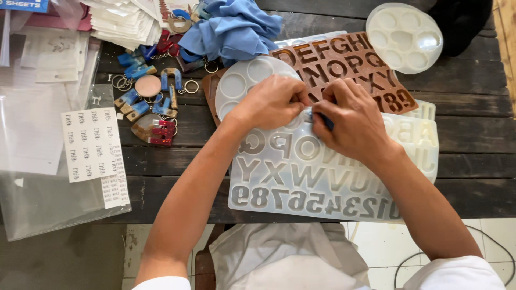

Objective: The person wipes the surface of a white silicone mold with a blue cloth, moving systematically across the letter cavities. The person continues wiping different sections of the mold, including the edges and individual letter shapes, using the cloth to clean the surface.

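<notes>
While both hands pinch at the top edge of the translucent white silicone letter-and-number mould [322,177], the step in hand looks like demoulding: working a small blue cast piece [322,121] out of one cavity. The mould lies flat on the dark wooden plank table [473,80], at the near edge, directly in front of the person.

Left hand [269,102]: fingers curled shut, pinning and flexing the mould rim. Right hand [355,126]: fingers closed on the blue piece, which shows only as a sliver between thumb and forefinger. Can't tell its full shape.

Next move, my read: bend the soft wall away from the piece and peel rather than pull; the mould is floppy and will lift off the table unless the left hand holds it down.

Materials nearby:
- brown silicone alphabet mould [349,67], matte, deep letter cavities, just behind the hands
- two round translucent moulds with circular wells, one under the left hand [242,80], one at the far right [403,35]
- crumpled blue cloth [236,27], soft
- pile of glossy blue, red and wood-toned keyrings with metal rings [150,102], hard-looking, to the left
- clear plastic bag with white sticker sheets [91,145], slick, overhanging the table edge
</notes>
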